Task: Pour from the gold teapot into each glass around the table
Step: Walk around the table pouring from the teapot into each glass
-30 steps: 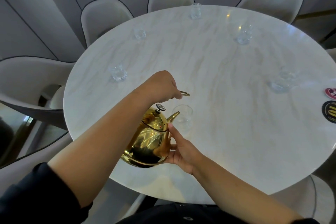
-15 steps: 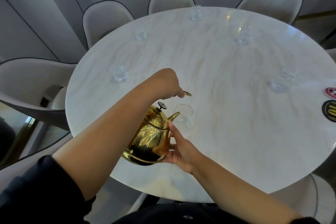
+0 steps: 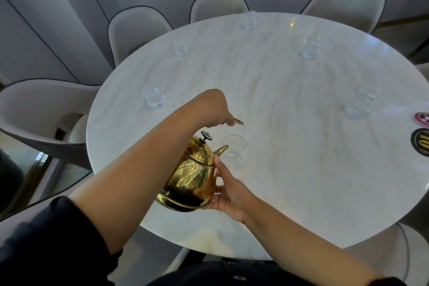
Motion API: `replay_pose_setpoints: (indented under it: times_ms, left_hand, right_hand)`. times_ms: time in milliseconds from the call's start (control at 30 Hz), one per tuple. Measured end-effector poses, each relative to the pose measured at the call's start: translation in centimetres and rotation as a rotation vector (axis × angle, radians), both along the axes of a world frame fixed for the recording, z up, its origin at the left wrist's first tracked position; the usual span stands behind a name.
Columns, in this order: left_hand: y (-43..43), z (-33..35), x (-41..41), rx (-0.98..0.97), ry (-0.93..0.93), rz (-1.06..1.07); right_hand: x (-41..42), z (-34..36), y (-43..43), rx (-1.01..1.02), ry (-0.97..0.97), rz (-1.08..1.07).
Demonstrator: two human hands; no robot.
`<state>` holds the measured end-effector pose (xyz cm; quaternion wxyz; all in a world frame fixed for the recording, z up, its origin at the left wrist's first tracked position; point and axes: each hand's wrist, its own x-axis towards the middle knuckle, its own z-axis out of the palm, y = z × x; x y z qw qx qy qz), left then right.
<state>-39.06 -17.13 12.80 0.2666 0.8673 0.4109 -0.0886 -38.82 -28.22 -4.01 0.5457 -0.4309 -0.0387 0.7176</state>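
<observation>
Tilting gold teapot (image 3: 192, 174) over desk (image 3: 301, 158), spout (image 3: 221, 150) at nearest glass (image 3: 234, 151): curled left grip (image 3: 209, 109) on handle (image 3: 239, 121), flat right grip (image 3: 229, 195) bracing it. Could easily splash past rim if tipped fast.

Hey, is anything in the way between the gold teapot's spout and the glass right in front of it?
Nothing visible. The gold teapot has its spout right at the rim of the nearest glass. The left hand grips the handle above and the right hand supports the pot's side, both behind the spout.
</observation>
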Motion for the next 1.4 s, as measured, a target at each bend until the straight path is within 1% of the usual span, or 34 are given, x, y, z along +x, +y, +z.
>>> replay_pose_setpoints:
  times_ms: [1400]
  left_hand:
    - [0.0,0.5,1.1,0.077,0.027,-0.067]
  right_hand:
    - [0.3,-0.1,0.5,0.017,0.033,0.009]
